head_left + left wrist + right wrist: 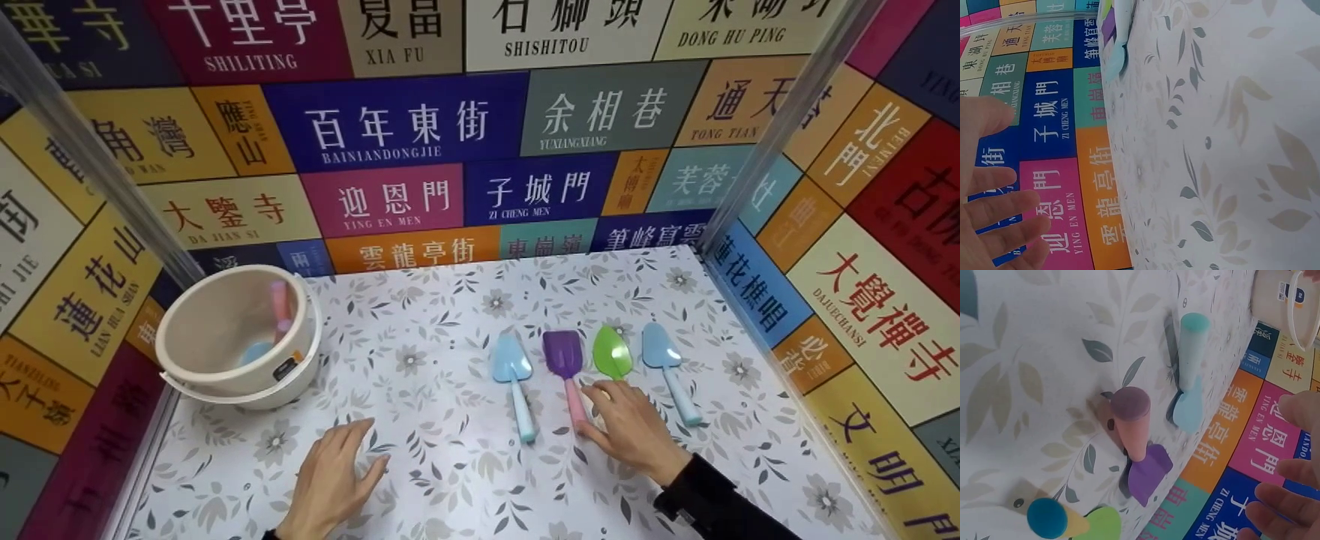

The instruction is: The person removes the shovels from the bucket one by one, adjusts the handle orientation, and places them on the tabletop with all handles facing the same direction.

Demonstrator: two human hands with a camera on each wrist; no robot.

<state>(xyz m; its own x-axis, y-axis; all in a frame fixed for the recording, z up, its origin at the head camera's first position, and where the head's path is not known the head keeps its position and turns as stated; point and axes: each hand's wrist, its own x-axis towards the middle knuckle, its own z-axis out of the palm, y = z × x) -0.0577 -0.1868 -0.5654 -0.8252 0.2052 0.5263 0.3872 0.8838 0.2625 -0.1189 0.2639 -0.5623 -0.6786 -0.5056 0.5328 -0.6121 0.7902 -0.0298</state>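
Four toy shovels lie in a row on the table. From left to right they are a light blue shovel, a purple shovel with a pink handle, a green shovel and a blue shovel. My right hand hovers with spread fingers over the green one's yellow handle, which it hides in the head view. Its fingertips come near the pink handle; nothing is in its grasp. Left of the row, my left hand is held over the table, fingers extended and empty.
A beige bucket with a white handle stands at the back left, holding a pink-handled item and something light blue. Panels printed with place names enclose the flower-patterned table at the back and sides.
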